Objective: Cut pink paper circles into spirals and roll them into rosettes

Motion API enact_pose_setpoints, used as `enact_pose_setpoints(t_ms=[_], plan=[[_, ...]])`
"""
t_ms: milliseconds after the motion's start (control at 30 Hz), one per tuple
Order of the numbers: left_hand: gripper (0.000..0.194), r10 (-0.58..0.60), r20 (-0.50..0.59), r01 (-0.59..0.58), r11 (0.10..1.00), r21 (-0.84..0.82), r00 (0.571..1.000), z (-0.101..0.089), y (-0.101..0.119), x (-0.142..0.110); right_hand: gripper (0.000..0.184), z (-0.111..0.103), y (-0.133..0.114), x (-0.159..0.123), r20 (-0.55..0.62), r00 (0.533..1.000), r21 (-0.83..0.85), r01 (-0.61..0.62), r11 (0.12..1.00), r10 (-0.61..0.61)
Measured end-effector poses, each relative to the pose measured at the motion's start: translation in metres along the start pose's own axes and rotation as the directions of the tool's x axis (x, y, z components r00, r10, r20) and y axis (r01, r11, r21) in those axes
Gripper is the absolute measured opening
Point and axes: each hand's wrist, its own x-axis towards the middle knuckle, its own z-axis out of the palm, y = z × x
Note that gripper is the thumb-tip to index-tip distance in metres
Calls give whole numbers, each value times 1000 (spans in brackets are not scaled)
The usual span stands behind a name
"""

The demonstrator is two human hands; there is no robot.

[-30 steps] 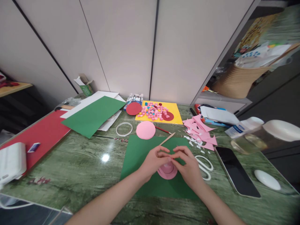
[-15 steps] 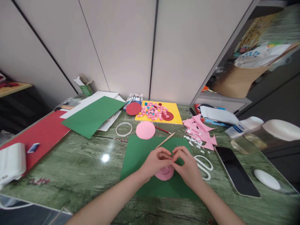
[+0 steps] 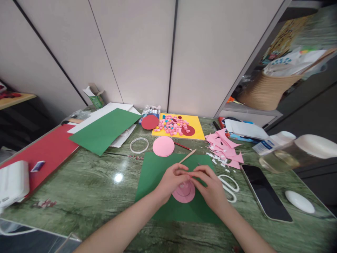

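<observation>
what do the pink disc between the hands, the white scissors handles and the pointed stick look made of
Pink disc: probably matte paper or thin card, being thin and evenly coloured. White scissors handles: likely smooth plastic, from their moulded-looking loops. Pointed stick: seemingly unpainted wood, given its pale tan, dull surface.

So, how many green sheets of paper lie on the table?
2: one green sheet beneath the hands, a second green sheet at back left, overlapping white paper. More could be hidden underneath.

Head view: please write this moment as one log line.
left hand: at pink paper | right hand: same | beneath paper: green sheet
</observation>
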Motion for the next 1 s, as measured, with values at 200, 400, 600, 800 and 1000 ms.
enact_pose_setpoints(t_ms=[200,400,600,800,1000], plan=[[31,6,13,-6,1000,7,1000,0,0,-1,23,3,-3,0,16,1000,103,11,995,-13],[34,2,18,-2,999,43,1000,2,1,-2,14,1,0,-1,3,1000,59,2,998,-3],[34,-17,52,14,999,43,999,4,0,-2,8,1,1,-2,9,1000,61,-29,998,28],[34,-28,59,24,998,65,998,5,1,-4,11,0,-1,0,28,999,53,-44,998,43],[35,-31,73,26,997,78,997,5,0,-4,14,-2,-4,3,50,999,52,-25,998,22]])
